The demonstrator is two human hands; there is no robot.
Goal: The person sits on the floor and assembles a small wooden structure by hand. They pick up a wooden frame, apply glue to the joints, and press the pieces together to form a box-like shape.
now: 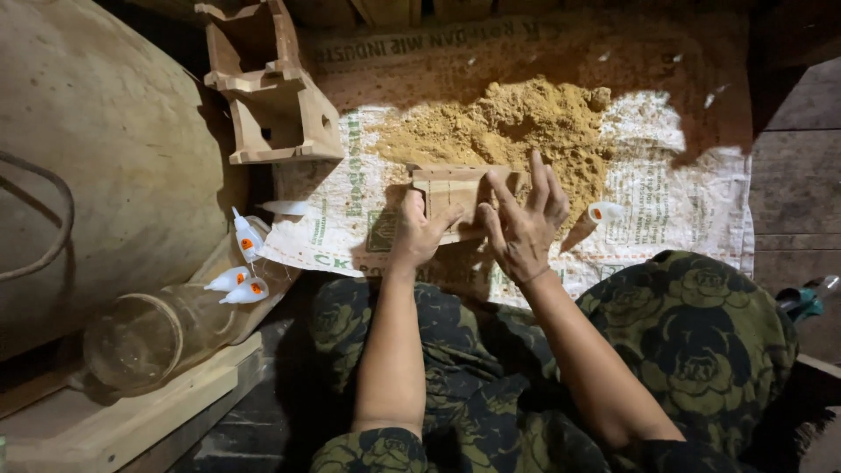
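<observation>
The left hand (420, 229) is closed around the small wooden box (455, 197), stiff and light, held by its side, while the right hand (524, 223) rests open-fingered on it.

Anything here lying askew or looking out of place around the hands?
One small white bottle lies tipped on the woven sack right of the right hand, apart from the other small bottles at left. A glass jar lies on its side.

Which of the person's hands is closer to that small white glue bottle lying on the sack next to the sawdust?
Right. The right hand is just beside the small white bottle, a short gap to its left. The left hand grips the wooden piece farther away, beyond the right hand.
</observation>
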